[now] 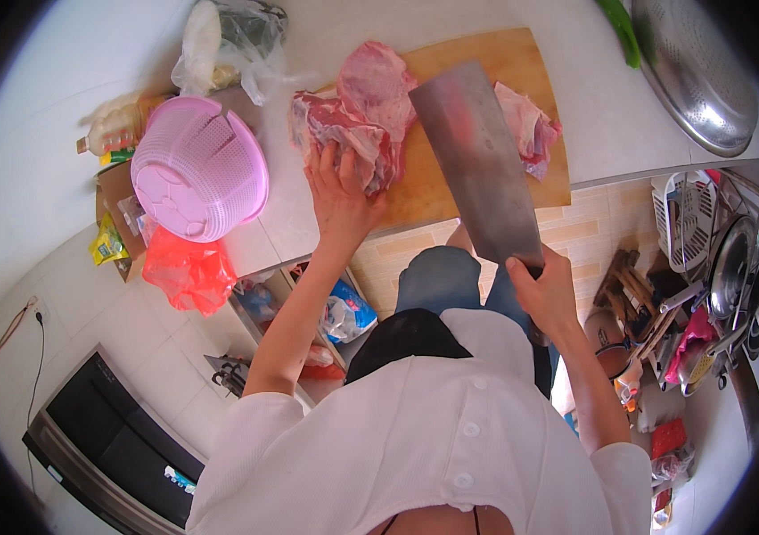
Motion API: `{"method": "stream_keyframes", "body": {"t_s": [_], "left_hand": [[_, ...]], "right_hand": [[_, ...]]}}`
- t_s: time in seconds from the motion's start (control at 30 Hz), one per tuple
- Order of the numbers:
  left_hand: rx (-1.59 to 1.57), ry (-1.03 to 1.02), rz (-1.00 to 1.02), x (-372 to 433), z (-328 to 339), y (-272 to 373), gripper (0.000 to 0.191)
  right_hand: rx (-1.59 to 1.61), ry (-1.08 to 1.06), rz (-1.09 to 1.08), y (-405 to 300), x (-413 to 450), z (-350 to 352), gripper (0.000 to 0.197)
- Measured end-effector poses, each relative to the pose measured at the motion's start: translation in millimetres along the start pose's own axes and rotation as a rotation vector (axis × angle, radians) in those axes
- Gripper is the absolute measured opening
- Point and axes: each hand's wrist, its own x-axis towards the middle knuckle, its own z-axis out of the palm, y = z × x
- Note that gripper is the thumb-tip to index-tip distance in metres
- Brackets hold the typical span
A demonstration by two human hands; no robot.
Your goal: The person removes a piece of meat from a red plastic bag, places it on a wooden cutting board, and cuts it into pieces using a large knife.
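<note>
A large piece of raw meat (369, 100) lies on the left part of a wooden cutting board (433, 180), partly past its left edge. My left hand (342, 194) rests with spread fingers on the near side of this meat, pressing or gripping it. In my right hand (543, 287) is the handle of a broad Chinese cleaver (479, 160). Its blade is raised toward the camera, pointing away from me, and covers part of the board. A smaller piece of raw meat (526, 127) lies at the board's right side, partly hidden behind the blade.
Left of the board, a pink plastic colander (199, 167) lies tipped near a red plastic bag (189, 267). Clear plastic bags (232, 50) sit at the back left. A perforated steel bowl (700, 73) and a green pepper (622, 30) are far right. Pans (732, 267) hang below.
</note>
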Motion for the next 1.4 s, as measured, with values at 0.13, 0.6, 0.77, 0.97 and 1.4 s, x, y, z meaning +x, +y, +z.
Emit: {"method": "stream_keyframes", "body": {"t_s": [0.13, 0.6, 0.77, 0.97, 1.4], "left_hand": [[-0.025, -0.135, -0.052, 6.3, 5.7, -25.1, 0.063], [-0.246, -0.594, 0.117, 99.2, -17.8, -81.0, 0.049], [-0.350, -0.348, 0.321, 53.3, -10.5, -70.2, 0.047], [-0.240, 0.034, 0.362, 5.0, 0.5, -61.9, 0.036], [-0.384, 0.231, 0.408, -0.5, 18.8, -49.4, 0.034]], "right_hand": [[0.047, 0.077, -0.102, 6.1, 4.6, 0.5, 0.018], [-0.133, -0.002, -0.167, -27.9, 16.1, -13.1, 0.033], [-0.108, 0.053, -0.223, -37.2, 26.2, -6.3, 0.020], [-0.172, -0.059, -0.343, -69.5, 46.1, 3.1, 0.017], [-0.251, 0.009, -0.273, -105.8, 23.4, 39.2, 0.010]]}}
